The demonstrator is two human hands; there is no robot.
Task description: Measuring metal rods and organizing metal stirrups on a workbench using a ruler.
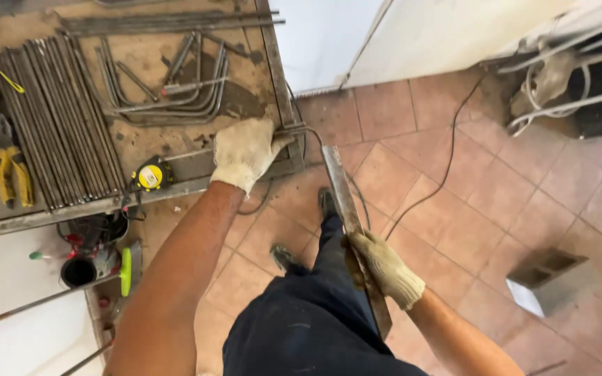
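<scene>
- The left hand (244, 152), in a pale knitted glove, lies on the right edge of the worktop (175, 150), with its fingers closed over a thin bent rod (299, 129) at the corner.
- The right hand (383, 268), also gloved, is clamped around a long flat metal bar (346, 209).
- This bar goes from the corner of the worktop down past the person's leg, slanted, with its upper end near the bent rod.
- On the worktop, a bundle of straight rods (57, 118) lies at the left, and several bent rods (168, 90) lie in the middle.
- A yellow tape measure (150, 175) sits near the front edge, just left of the left hand.
- Yellow-handled pliers (12, 174) lie at the far left.
- The floor (496, 202) has reddish tiles, and a black cable (440, 167) runs across it.
</scene>
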